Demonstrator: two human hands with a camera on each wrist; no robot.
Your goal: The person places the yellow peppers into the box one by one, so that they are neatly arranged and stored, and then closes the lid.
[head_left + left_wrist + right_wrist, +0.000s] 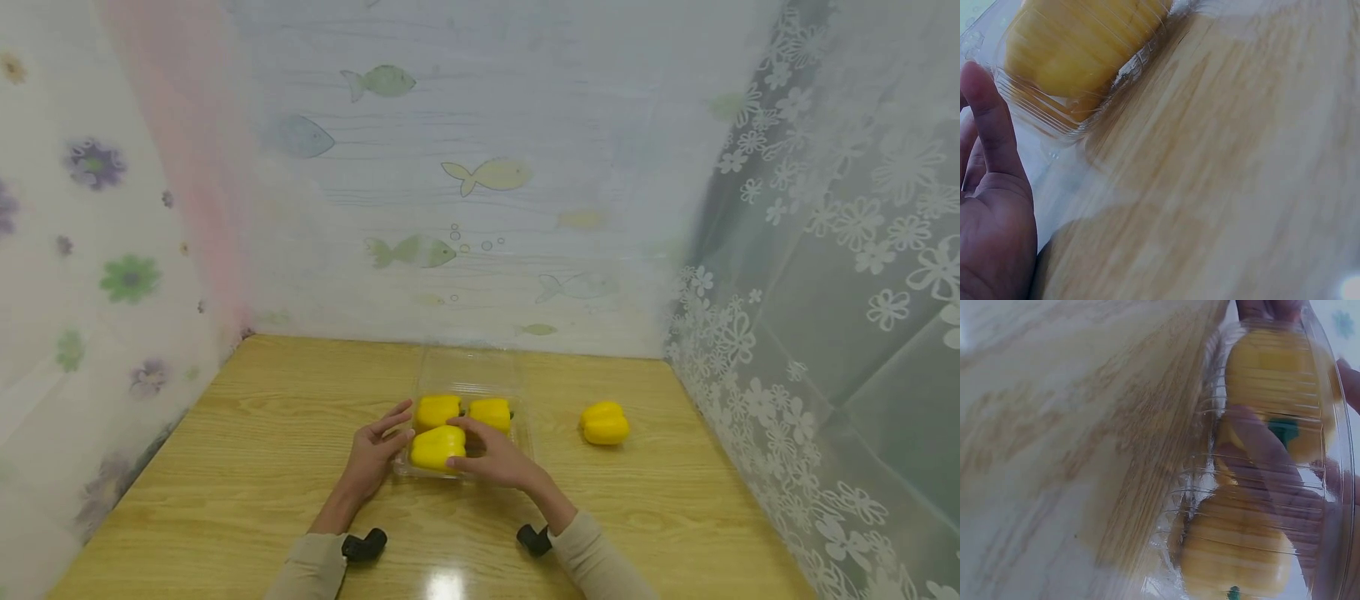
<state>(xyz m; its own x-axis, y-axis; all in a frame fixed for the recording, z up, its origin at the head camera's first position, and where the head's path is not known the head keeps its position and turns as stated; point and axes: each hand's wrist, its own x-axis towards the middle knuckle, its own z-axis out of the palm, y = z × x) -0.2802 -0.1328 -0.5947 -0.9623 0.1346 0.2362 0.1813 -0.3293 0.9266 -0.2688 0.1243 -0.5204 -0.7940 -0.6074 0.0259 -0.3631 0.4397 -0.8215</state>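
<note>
A clear plastic clamshell box [468, 375] stands on the table with its lid folded back. Inside it are three yellow bell peppers: one at the back left [438, 411], one at the back right [491, 414] and one at the front left [435, 450]. My right hand [498, 458] reaches over the box's right side and holds the front-left pepper by its stem end, the thumb [1263, 437] showing through the clear wall. Along the box's left side is my left hand [372, 450], fingers spread and extended, thumb [985, 100] at the rim.
Another yellow bell pepper [604, 423] lies on the wooden table [300, 400] to the right of the box. Patterned curtains [480, 208] hang behind and at both sides of the table. Black wrist mounts [365, 546] stick out from both forearms.
</note>
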